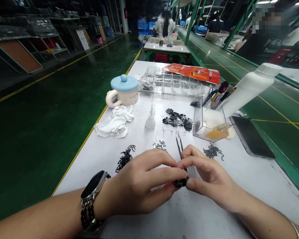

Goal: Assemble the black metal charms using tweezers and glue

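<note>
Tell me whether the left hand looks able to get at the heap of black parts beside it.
Probably yes: the heap of small black parts lies just past the left hand on the white table, with nothing between them. The hand would first have to leave the small black piece it is pinching.

- A lidded mug [123, 91] stood toward the far left of the surface [72, 186], with a cloth [114, 122] just in front of it.
- A compartment tray [171, 81] lay to the mug's right, a packet [193, 73] touching its far side.
- A small bottle [150, 121] stood between the cloth and a pile of metal parts [176, 119].
- Right of that pile, a clear box [208, 121] held a tilted large bottle [250, 89]; a phone [251, 137] lay beyond it.
- Nearest the edge, tweezers [179, 149] stood between the left hand [142, 182] and right hand [209, 176], with loose parts [125, 158] to the left and more loose parts [212, 151] to the right.
</note>
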{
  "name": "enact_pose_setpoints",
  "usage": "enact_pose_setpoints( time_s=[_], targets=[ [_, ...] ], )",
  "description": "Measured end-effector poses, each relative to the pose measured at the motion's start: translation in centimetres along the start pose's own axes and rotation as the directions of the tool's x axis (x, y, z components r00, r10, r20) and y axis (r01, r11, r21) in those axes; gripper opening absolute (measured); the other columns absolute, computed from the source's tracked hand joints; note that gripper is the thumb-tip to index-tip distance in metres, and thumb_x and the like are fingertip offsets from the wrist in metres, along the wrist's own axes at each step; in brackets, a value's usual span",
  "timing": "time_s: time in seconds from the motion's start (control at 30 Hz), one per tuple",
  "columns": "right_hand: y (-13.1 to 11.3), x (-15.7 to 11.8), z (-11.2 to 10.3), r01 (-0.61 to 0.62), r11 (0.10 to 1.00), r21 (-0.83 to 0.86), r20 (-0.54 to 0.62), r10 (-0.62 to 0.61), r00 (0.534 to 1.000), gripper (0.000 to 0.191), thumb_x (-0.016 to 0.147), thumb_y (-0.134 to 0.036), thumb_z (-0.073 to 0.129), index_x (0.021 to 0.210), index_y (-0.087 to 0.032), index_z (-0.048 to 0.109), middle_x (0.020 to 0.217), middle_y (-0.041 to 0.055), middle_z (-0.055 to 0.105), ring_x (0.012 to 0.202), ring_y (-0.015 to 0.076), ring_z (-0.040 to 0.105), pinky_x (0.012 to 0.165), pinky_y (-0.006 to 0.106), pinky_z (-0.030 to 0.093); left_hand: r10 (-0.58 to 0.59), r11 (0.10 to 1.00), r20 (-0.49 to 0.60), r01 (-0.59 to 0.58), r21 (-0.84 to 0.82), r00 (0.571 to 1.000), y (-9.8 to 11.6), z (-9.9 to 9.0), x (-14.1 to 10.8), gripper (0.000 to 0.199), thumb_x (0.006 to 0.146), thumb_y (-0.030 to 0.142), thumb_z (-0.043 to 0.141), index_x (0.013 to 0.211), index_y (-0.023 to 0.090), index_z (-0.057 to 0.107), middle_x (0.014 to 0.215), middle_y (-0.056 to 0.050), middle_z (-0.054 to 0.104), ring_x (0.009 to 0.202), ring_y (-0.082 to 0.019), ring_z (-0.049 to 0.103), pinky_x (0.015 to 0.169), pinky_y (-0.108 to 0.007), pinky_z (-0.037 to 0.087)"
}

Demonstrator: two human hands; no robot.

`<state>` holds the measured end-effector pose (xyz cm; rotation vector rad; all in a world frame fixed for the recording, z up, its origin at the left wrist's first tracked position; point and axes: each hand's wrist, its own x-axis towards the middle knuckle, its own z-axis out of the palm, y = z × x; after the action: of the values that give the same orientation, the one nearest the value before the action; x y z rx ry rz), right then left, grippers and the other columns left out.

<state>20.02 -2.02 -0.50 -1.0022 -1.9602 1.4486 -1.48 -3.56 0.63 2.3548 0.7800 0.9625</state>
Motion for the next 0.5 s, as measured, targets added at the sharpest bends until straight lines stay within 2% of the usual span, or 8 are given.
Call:
enact_pose_setpoints(
  time_s=[0.23,0.5],
  targets=[
    [0.09,0.08,0.25,-0.01,1.0,-0.014,0.001,0.01,1.0,0.015,0.082,-0.038,0.058,0.092,-0.027,0.06,0.092,0.0021,0.04,0.09,0.0157,0.045,0.086,0.034,0.039,0.024,0.991,0.037,-0.029,0.131,0.999,-0.03,0.01,-0.13,0.023,0.081,0.008,0.053,0.099,0.01,0.067,0.088,-0.012,0.068,0.082,-0.019,0.062,0.079,-0.03,0.049],
    [0.05,0.17,0.72,-0.021,0.999,-0.036,-0.067,0.018,0.998,0.016,0.086,-0.038,0.053,0.096,-0.028,0.06,0.088,0.0019,0.041,0.087,0.0154,0.045,0.08,0.033,0.039,0.009,0.967,0.025,-0.015,0.253,1.0,-0.24,0.43,-0.35,0.023,0.081,0.01,0.051,0.099,0.014,0.064,0.083,-0.01,0.068,0.076,-0.018,0.063,0.071,-0.029,0.051]
  ],
)
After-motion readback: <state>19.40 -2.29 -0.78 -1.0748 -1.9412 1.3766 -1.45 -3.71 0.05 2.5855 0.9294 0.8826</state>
